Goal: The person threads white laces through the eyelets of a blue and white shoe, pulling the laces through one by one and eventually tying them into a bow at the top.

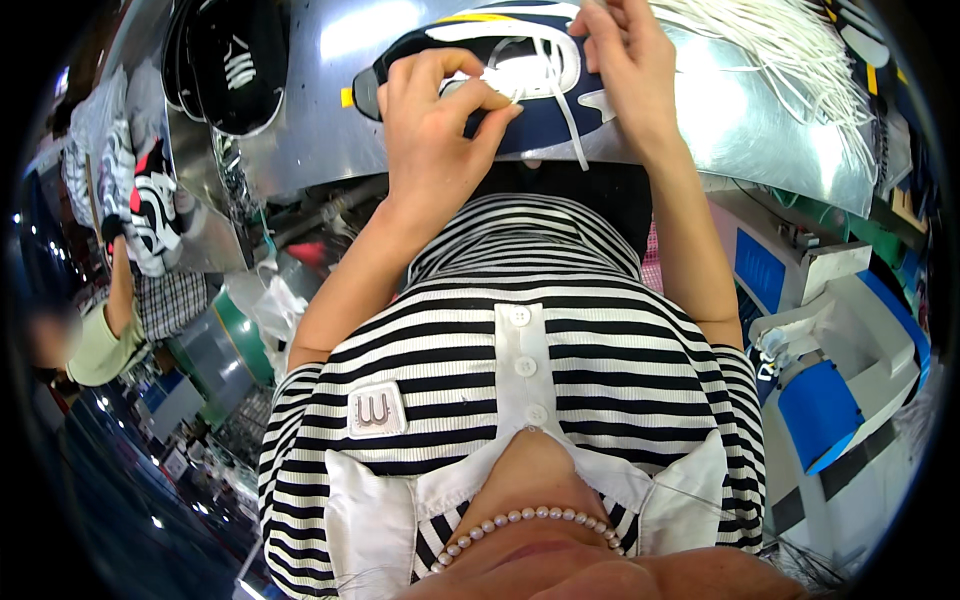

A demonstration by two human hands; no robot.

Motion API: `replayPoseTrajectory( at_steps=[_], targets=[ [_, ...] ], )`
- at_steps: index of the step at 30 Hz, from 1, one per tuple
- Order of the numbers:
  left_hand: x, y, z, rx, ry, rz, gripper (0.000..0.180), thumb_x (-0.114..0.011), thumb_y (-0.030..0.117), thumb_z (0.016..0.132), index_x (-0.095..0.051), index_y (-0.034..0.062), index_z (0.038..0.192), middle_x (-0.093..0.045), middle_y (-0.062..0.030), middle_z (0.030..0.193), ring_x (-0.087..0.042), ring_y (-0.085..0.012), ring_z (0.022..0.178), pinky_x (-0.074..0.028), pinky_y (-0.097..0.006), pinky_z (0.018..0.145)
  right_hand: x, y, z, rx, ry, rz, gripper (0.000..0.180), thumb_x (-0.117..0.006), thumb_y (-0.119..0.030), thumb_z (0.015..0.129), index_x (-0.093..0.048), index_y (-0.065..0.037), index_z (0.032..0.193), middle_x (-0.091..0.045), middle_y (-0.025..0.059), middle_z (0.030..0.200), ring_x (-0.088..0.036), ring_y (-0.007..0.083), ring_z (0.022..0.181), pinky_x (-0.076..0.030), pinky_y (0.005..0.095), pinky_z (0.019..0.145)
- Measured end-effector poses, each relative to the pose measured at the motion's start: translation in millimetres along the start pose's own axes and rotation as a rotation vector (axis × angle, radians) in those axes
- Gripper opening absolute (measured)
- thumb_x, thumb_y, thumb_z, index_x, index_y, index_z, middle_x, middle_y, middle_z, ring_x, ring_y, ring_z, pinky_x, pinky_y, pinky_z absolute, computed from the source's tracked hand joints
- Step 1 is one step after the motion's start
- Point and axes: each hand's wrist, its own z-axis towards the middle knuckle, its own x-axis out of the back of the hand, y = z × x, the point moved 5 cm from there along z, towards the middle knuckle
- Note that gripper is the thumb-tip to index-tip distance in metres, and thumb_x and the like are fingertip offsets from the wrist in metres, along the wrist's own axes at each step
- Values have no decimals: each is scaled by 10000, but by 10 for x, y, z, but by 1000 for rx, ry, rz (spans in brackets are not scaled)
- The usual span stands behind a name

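A navy, white and yellow shoe upper [535,133] lies on the metal table in front of me, with its dark grey end to the left. My left hand [435,110] is over its left half, thumb and index finger pinched on a thin white shoelace. Loose white shoelace [568,118] hangs across the opening and over the near side. At the upper's right end is my right hand [632,75], its fingers bent together by the far edge. Whatever those fingers hold is hidden, and their tips run partly out of the picture.
A thick bundle of white shoelaces [790,50] is spread on the metal table [340,130] at the right. Black shoe uppers [235,70] stand stacked at the left. A grey and blue machine [830,370] is at my right. Farther left, a person [105,335] reaches toward patterned uppers [150,215].
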Motion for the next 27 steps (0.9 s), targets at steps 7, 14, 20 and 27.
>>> replayPoseTrajectory(
  at_steps=[7, 14, 20, 27],
  targets=[
    [-171, -171, 87, 337, -184, -113, 201, -803, 134, 766, -662, 33, 866, -701, -91, 899, -673, -234, 790, -516, -329, 712, -6, -112, -490, 154, -137, -214, 217, -624, -177, 950, -547, -41, 1099, -705, 124, 817, -698, 263, 716, -520, 340, 631],
    [-163, -212, 71, 205, -222, -131, 246, -783, 214, 811, -693, 29, 946, -707, -90, 849, -661, -214, 706, -508, -296, 665, -69, -47, -650, 55, -263, -305, 127, -588, -140, 967, -557, -18, 982, -685, 114, 789, -686, 271, 716, -521, 356, 647],
    [-172, -237, 65, 174, -246, -229, 227, -789, 175, 801, -695, 29, 947, -709, -91, 836, -673, -205, 715, -514, -286, 664, -104, -31, -575, 16, -327, -373, 122, -592, -136, 962, -556, -21, 981, -683, 101, 745, -690, 260, 695, -522, 354, 635],
    [-208, -174, -3, 46, -285, -385, 206, -757, 107, 826, -685, 19, 998, -704, -131, 881, -682, -281, 747, -516, -306, 650, -351, 66, -544, -112, -236, -347, 150, -594, -113, 947, -509, -16, 1022, -674, 111, 701, -697, 287, 691, -526, 384, 624]
  ],
)
